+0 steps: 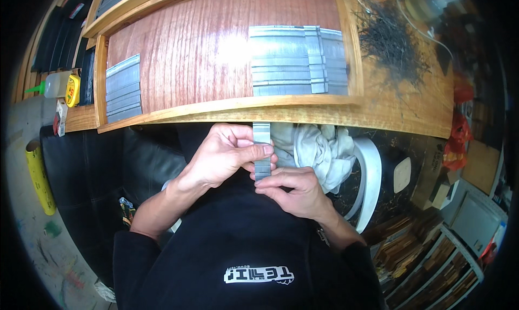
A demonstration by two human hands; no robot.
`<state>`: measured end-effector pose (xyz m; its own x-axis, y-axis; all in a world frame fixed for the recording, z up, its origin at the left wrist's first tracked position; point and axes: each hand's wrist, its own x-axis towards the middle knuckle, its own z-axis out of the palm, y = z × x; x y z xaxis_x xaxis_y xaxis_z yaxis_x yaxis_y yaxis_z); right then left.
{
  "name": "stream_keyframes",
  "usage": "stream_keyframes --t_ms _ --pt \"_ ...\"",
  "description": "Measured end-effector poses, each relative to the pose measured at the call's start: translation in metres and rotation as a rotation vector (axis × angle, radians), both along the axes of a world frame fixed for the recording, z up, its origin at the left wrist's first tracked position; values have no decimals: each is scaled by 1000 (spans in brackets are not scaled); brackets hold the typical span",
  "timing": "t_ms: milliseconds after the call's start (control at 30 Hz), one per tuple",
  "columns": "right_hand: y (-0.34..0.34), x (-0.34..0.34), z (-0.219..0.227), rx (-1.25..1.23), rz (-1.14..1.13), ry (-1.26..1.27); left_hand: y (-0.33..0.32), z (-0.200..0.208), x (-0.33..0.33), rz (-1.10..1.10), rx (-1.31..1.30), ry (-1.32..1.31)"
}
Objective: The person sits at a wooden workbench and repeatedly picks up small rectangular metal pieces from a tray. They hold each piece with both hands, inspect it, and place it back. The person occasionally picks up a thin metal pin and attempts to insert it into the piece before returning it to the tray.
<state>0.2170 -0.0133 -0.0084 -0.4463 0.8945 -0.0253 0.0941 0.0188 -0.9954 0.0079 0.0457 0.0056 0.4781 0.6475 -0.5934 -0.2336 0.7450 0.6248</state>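
A narrow grey strip (262,134) with cross lines along it stands upright in the picture, in front of my body just below the table edge. Its exact kind I cannot make out. My left hand (230,147) is closed on its middle, thumb across the front face. Lower down, my right hand (294,188) pinches the bottom end between thumb and fingers. Beyond the hands, similar grey strips lie side by side in a wooden tray (178,55): a wide group (281,61) at the right and a smaller group (123,88) at the left.
A tangled heap of thin dark pieces (389,39) lies on the table right of the tray, near a clear bottle (427,7). At the left stand a green-tipped bottle (54,85) and a yellow container (72,91). White cloth (319,153) rests beside a white curved chair arm (370,180).
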Motion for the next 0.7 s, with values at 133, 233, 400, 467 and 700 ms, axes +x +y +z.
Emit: stream_keyframes --t_ms 133,233,400,467,700 --pt "2 11 13 -182 -96 56 -13 -3 1 61 69 107" --pt "-7 11 8 -306 -203 102 -16 -3 2 87 80 109" --pt "-7 5 12 -273 -218 -40 -18 -4 0 81 144 195" --pt "-7 3 15 -211 -226 -103 -20 -6 0 86 188 214" --pt "1 6 22 -200 -127 -108 -17 -1 0 99 58 119"
